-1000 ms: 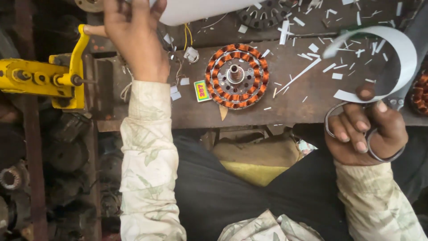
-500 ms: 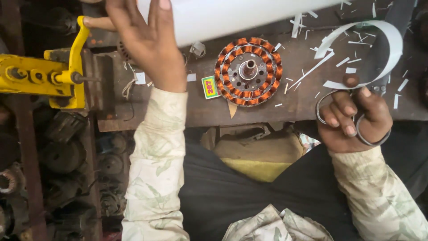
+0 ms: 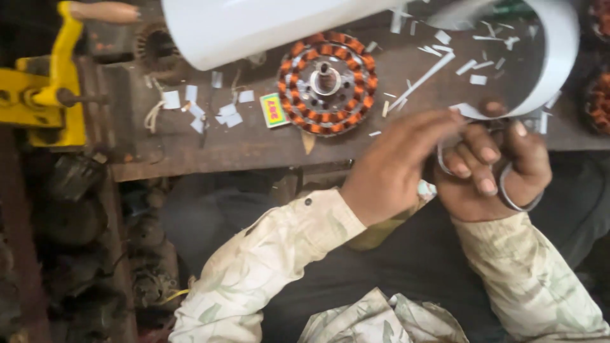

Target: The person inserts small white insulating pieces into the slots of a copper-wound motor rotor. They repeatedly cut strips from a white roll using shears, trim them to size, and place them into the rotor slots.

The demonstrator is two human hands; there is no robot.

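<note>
My right hand (image 3: 502,168) grips a pair of scissors (image 3: 508,190) by the metal loops and also holds one end of a curved white paper strip (image 3: 559,57). My left hand (image 3: 397,168) has come across to it and its fingertips touch the strip's end beside the right thumb. A round stator with orange copper windings (image 3: 326,81) lies on the wooden bench (image 3: 267,143) just above my left hand. A large roll of white sheet (image 3: 254,25) lies at the top, free of both hands.
A yellow hand-crank tool (image 3: 51,95) with a wooden handle is fixed at the bench's left end. Several white paper offcuts (image 3: 210,108) litter the bench. A small yellow-green label (image 3: 274,111) lies by the stator. Another wound stator (image 3: 597,95) shows at the right edge.
My left hand has let go of the white roll at the top left and swung down and right to meet my right hand at the paper strip.
</note>
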